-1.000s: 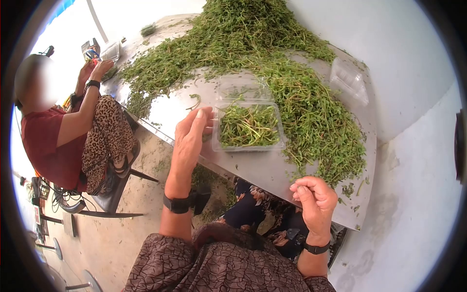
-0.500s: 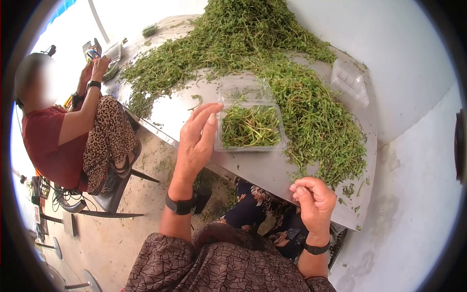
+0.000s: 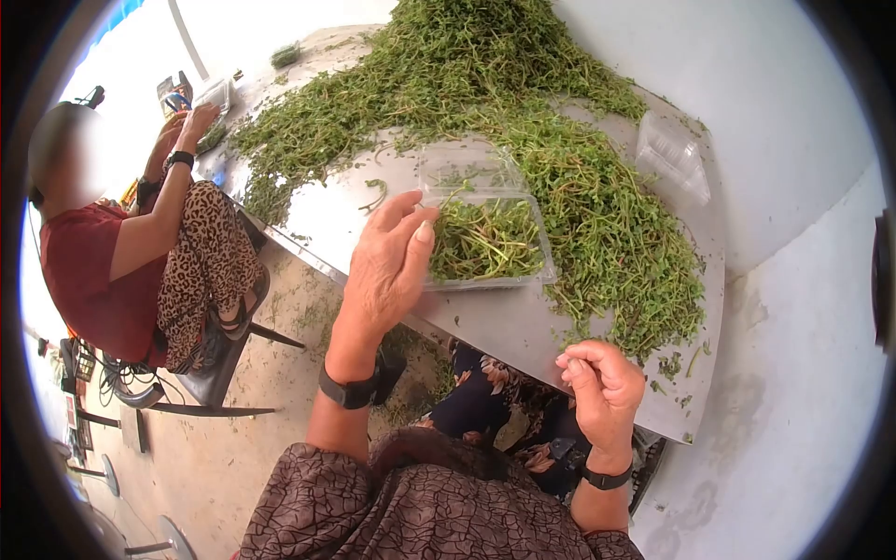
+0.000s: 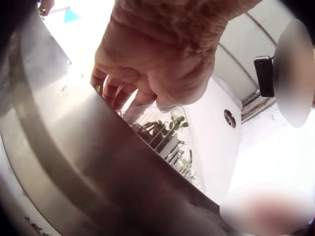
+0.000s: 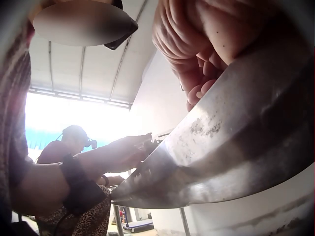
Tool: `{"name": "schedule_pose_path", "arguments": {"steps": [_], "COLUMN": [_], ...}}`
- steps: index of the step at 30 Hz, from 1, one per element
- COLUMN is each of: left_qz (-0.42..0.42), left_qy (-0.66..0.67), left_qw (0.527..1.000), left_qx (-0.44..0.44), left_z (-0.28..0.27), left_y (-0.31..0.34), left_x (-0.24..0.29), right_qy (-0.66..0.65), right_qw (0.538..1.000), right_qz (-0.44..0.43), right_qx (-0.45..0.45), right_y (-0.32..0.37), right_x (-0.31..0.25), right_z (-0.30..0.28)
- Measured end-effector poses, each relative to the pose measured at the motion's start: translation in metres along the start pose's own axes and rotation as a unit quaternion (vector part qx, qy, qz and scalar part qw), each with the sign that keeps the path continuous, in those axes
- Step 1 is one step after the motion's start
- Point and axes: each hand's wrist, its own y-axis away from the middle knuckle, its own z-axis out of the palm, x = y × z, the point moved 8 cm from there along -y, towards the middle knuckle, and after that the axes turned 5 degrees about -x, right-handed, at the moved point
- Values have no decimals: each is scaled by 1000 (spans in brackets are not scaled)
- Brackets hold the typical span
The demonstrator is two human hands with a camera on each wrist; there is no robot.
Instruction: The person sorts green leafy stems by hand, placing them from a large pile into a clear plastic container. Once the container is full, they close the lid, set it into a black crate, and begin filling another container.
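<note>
In the head view a clear plastic box with cut green stems inside stands near the table's front edge, its lid folded back behind it. My left hand is at the box's left side, fingers extended and partly covering that side. The left wrist view shows the left hand beside the box wall. At the table's front edge rests my right hand, fingers loosely curled, with nothing visible in it; the right wrist view shows this hand at the metal edge.
A large heap of greens covers the back of the metal table, spreading down right of the box. Empty clear containers lie at the right edge. Another person sits at the left, hands over a box at the table.
My left hand has moved right along the box's left side, and the box has shifted slightly right. The right hand stays in place. The seated person's hands have moved a little.
</note>
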Motion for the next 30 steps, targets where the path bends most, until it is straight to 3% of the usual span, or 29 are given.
{"name": "schedule_pose_path", "arguments": {"steps": [7, 20, 30], "left_qz": [68, 60, 87], "left_qy": [-67, -63, -135], "left_qw": [995, 996, 986], "left_qx": [8, 1, -34], "left_z": [0, 1, 6], "left_y": [0, 0, 1], "left_x": [17, 20, 27], "right_qy": [18, 49, 52], "right_qw": [1000, 999, 999], "right_qz": [-3, -16, -18], "right_qx": [-1, -1, 0], "right_y": [0, 0, 0], "right_x": [-1, -3, -4], "right_z": [0, 2, 2]}}
